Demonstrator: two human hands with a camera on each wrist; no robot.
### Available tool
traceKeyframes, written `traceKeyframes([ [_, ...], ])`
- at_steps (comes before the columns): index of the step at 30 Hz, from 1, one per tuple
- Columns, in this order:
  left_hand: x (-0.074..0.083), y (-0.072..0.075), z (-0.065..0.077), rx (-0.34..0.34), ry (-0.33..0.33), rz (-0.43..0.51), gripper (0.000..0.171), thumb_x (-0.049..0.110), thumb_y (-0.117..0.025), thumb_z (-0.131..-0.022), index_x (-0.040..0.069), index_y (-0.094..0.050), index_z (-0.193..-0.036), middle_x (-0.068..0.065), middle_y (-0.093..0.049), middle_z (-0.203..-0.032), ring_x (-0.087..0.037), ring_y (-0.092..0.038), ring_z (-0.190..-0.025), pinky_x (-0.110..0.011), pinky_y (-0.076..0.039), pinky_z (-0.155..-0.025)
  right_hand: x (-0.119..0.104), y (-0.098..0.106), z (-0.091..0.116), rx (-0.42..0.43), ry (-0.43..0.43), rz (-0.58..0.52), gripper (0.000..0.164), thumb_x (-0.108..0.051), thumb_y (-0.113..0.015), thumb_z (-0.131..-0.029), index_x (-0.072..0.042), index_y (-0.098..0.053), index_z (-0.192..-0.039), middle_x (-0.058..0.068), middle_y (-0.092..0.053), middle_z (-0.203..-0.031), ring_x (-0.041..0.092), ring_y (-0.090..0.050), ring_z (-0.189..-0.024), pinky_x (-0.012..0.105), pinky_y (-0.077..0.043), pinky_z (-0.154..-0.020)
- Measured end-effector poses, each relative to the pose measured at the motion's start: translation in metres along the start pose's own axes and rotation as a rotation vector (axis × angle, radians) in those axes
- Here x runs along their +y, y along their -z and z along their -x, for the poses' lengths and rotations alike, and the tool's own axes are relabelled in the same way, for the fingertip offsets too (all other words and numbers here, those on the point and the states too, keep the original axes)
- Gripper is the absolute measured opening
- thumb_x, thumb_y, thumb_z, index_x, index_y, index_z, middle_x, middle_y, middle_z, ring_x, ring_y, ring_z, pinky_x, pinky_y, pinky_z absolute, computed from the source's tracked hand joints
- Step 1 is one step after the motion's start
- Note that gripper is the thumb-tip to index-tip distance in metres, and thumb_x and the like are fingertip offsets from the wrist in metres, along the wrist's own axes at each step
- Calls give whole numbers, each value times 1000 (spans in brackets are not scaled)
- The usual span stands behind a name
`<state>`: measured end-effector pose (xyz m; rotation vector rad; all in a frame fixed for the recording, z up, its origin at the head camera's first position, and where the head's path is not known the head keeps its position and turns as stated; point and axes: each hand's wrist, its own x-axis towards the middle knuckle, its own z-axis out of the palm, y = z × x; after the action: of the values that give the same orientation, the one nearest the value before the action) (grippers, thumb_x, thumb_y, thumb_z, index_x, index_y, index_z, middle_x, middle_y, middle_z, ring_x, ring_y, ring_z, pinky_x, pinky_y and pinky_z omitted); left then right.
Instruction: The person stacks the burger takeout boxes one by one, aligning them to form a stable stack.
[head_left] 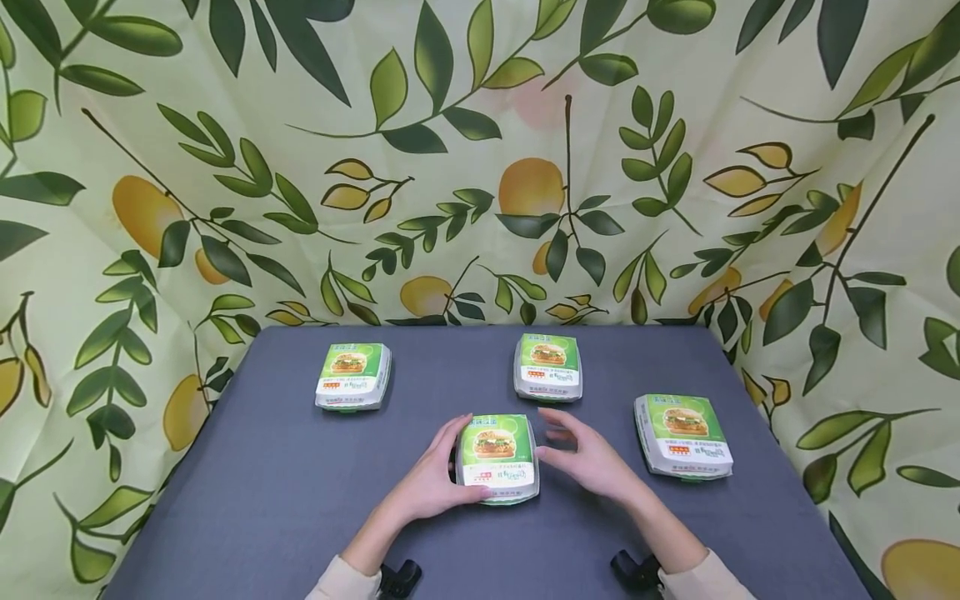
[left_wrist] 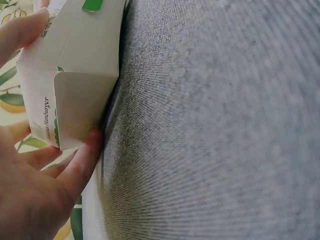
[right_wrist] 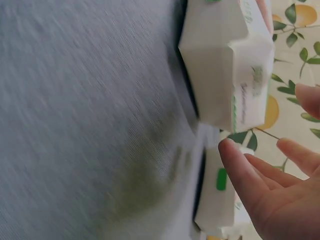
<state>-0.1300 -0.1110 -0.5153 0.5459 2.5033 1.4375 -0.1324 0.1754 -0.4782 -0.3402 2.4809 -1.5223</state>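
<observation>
A white and green paper hamburger box (head_left: 497,457) with a burger picture on its lid sits at the near middle of the table. My left hand (head_left: 426,483) grips its left side, thumb at the front edge and index finger by the far left corner. In the left wrist view, fingertips meet the white side wall of the box (left_wrist: 85,97). My right hand (head_left: 592,462) is just off the box's right side, fingers spread and loosely bent. The right wrist view shows a gap between that hand (right_wrist: 285,200) and the box (right_wrist: 212,70).
Three similar hamburger boxes stand on the grey table (head_left: 247,500): one at the back left (head_left: 352,377), one at the back middle (head_left: 548,367), one at the right (head_left: 683,437). A leaf-and-fruit patterned cloth (head_left: 465,175) hangs behind the table and along its sides.
</observation>
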Motion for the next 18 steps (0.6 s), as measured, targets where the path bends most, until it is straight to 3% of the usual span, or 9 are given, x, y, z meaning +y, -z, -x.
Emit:
traceKeyframes([
  [8, 2, 0, -2, -10, 20, -14, 112, 46, -89, -74, 12, -27, -160, -8, -29, -160, -23, -44, -134, -33, -51, -97, -7, 23, -8, 100, 14, 135, 66, -36, -74, -94, -13, -48, -151, 18, -55, -144, 37, -58, -126, 54, -51, -97],
  [18, 4, 1, -1, -11, 31, -24, 112, 46, -90, -73, 13, -27, -160, -8, -29, -160, -23, -43, -135, -36, -50, -98, -12, 39, -27, 303, 76, 91, 60, -27, -75, -94, -2, -53, -144, 21, -55, -142, 39, -56, -126, 52, -49, -101],
])
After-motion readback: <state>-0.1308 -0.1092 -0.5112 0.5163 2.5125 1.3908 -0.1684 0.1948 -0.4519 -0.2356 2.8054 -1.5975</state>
